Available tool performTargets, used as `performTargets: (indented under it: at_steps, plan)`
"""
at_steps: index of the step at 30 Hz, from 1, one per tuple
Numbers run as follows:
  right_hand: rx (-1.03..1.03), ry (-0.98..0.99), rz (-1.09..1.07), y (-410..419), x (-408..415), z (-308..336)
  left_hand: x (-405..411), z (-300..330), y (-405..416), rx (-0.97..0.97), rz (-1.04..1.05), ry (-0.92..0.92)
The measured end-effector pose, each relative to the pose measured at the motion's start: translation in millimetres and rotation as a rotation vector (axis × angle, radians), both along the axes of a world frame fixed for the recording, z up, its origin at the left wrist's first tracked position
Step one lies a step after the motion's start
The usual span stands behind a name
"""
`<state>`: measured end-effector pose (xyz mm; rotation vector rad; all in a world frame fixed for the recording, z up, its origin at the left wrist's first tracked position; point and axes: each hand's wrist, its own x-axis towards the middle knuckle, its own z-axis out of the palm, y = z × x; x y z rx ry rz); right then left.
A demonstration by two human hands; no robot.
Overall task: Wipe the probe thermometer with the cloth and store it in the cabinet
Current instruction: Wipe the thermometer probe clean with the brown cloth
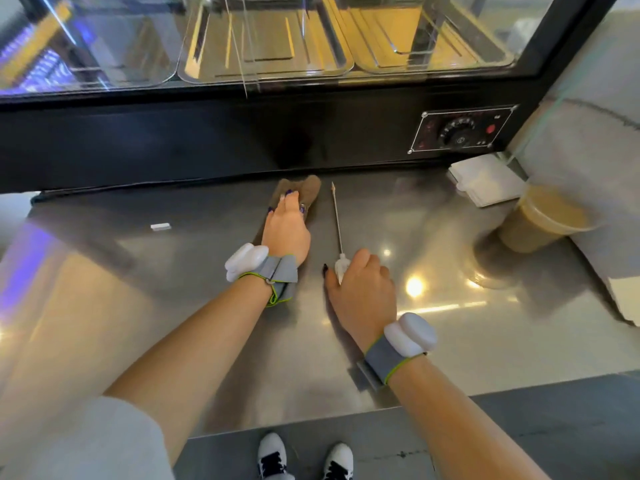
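The probe thermometer [337,223] lies on the steel counter [450,323], its thin metal spike pointing away from me and its white handle nearest me. My right hand [362,289] is closed over that white handle, with the thermometer resting on the counter. A brown cloth [310,188] lies just left of the spike, flat on the counter. My left hand [286,225] presses on the cloth with its fingers curled into it. Both wrists wear grey bands with white sensors.
A black glass-fronted display cabinet [242,133] with metal trays runs along the counter's back, its control dial [457,131] at the right. A plastic tub of beige liquid [543,220] and a white napkin stack [485,180] stand at the right. A small white piece [161,226] lies left.
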<state>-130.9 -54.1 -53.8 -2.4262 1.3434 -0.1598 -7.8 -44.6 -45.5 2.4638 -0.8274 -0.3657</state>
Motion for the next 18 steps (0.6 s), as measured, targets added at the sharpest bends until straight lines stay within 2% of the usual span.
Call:
performTargets:
  at_steps: [5,8,13,18]
  plan:
    - [-0.009,-0.030,0.002,-1,0,1,10,11,6,-0.173,0.156,0.249]
    - [-0.024,-0.099,0.004,0,-1,2,22,10,9,-0.361,0.232,0.365]
    - [-0.032,-0.161,0.031,1,-8,10,24,23,17,-0.859,0.425,1.004]
    - [-0.071,-0.280,0.056,7,-15,35,21,41,35,-1.065,0.397,1.406]
